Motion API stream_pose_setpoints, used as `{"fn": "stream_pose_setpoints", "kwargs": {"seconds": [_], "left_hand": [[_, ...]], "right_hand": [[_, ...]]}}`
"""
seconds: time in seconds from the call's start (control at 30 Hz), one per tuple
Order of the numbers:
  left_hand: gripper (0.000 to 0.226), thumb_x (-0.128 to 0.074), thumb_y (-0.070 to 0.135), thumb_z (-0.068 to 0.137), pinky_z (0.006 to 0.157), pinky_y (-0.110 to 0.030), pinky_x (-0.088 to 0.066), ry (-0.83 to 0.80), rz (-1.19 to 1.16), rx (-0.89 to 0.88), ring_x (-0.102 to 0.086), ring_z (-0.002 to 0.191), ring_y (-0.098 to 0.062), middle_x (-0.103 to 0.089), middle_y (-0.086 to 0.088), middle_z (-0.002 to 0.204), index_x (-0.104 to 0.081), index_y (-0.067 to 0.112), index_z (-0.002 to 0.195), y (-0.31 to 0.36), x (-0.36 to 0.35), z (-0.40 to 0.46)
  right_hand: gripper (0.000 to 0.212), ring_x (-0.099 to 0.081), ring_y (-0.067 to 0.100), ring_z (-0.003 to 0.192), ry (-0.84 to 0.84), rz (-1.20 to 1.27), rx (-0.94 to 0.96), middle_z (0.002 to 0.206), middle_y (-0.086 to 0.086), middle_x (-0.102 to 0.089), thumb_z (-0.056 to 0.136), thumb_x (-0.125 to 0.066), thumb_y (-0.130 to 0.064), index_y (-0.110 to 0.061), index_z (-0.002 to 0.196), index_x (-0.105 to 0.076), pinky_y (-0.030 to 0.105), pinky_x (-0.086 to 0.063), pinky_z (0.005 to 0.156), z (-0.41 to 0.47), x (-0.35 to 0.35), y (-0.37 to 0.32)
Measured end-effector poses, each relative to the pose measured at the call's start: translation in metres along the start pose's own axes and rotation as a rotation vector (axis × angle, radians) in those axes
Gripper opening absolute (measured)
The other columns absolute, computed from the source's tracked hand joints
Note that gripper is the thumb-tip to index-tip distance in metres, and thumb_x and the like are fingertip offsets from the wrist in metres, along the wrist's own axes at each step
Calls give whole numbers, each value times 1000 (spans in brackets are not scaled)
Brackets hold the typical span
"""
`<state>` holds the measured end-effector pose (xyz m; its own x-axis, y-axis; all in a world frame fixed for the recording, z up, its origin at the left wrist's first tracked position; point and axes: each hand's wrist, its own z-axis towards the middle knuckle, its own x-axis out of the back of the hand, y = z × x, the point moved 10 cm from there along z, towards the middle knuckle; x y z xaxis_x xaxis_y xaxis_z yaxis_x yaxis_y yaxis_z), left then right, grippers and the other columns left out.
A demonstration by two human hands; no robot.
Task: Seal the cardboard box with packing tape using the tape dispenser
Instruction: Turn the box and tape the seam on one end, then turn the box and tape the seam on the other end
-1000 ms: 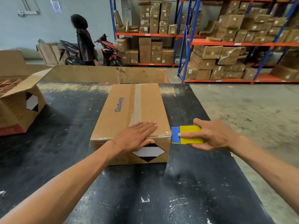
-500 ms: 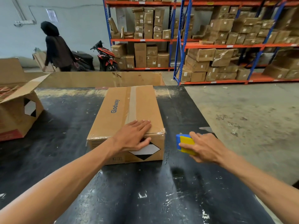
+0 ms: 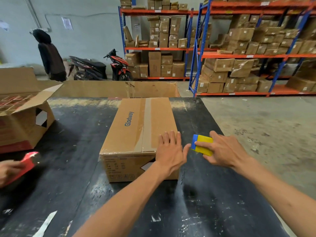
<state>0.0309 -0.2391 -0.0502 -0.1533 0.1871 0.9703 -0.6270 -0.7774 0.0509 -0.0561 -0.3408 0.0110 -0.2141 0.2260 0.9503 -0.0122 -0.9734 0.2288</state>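
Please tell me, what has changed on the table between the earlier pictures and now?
The left hand slid to the right corner of the cardboard box. Another person's hand with a red tool entered at left. The right hand still grips the yellow-blue tool beside the box; the box stays taped.

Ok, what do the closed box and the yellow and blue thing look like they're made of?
The box looks like brown corrugated cardboard, matte, with glossy clear tape along its top seam. The yellow and blue tool in the right hand seems smooth hard plastic, though that's a guess.
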Motion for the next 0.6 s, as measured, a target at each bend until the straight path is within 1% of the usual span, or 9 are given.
{"fn": "stream_pose_setpoints", "kwargs": {"seconds": [0.03, 0.1, 0.17, 0.23, 0.3, 0.37, 0.43, 0.5, 0.6], "left_hand": [[73, -11, 54, 101, 101, -60, -38, 5, -19, 19, -51, 118, -48, -56, -26, 132, -50, 4, 139, 0, 3, -1], [66, -14, 46, 100, 102, -61, -34, 51, -26, 49, -47, 118, -45, -53, -23, 132, -43, 5, 143, 2, 9, 0], [65, -19, 39, 97, 108, -62, -26, 39, -31, 80, -39, 127, -43, -44, -22, 141, -28, 2, 151, 2, 8, 3], [72, -16, 38, 93, 113, -61, -20, -12, -41, 89, -31, 135, -42, -36, -22, 148, -19, -1, 153, -3, 4, 4], [80, -4, 40, 86, 114, -60, -17, -43, -21, 39, -27, 140, -42, -31, -24, 154, -20, -3, 152, -8, 4, 0], [83, 1, 41, 84, 116, -58, -16, -77, -11, -59, -23, 143, -40, -25, -23, 158, -22, -2, 151, -16, 9, -13], [73, -9, 40, 93, 120, -53, -12, -156, -42, -184, -15, 149, -35, -15, -19, 163, -16, 3, 155, -29, 14, -29], [74, -26, 43, 93, 121, -46, -13, -279, -88, -285, -14, 149, -30, -11, -14, 165, -12, 8, 157, -55, 21, -43], [83, -48, 50, 82, 110, -44, -32, -290, -17, -246, -34, 133, -31, -31, -16, 151, -25, 11, 152, -108, 40, -46]], "right_hand": [[52, -56, 28, 39, 3, 7, -15, 70, 8, -53, 49, -89, -40, -38, 99, -77, 22, -24, 43, 2, 2, 1], [50, -55, 29, 38, 21, -4, -51, 71, 7, -52, 51, -88, -42, -40, 100, -76, 22, -23, 44, 6, 9, 3], [47, -59, 31, 44, 14, -29, -100, 74, 7, -52, 57, -84, -45, -42, 103, -75, 24, -24, 45, 9, 15, 6], [45, -64, 33, 54, 7, -46, -142, 79, 7, -54, 64, -79, -46, -45, 108, -72, 26, -27, 48, 10, 23, 9], [44, -66, 32, 65, 21, -60, -160, 85, 6, -56, 71, -74, -48, -48, 114, -69, 27, -30, 51, 11, 33, 9], [45, -67, 31, 77, 37, -60, -169, 93, 4, -56, 77, -67, -51, -53, 122, -63, 28, -34, 55, 12, 43, 9], [46, -67, 29, 84, 46, -44, -178, 97, 2, -54, 81, -62, -54, -55, 127, -57, 29, -37, 58, 13, 49, 9], [46, -66, 29, 85, 50, -20, -186, 93, 0, -50, 83, -61, -55, -55, 129, -56, 29, -37, 59, 14, 53, 8], [47, -64, 27, 85, 69, 18, -188, 87, -3, -42, 84, -60, -58, -57, 131, -54, 29, -36, 59, 17, 61, 0]]}}
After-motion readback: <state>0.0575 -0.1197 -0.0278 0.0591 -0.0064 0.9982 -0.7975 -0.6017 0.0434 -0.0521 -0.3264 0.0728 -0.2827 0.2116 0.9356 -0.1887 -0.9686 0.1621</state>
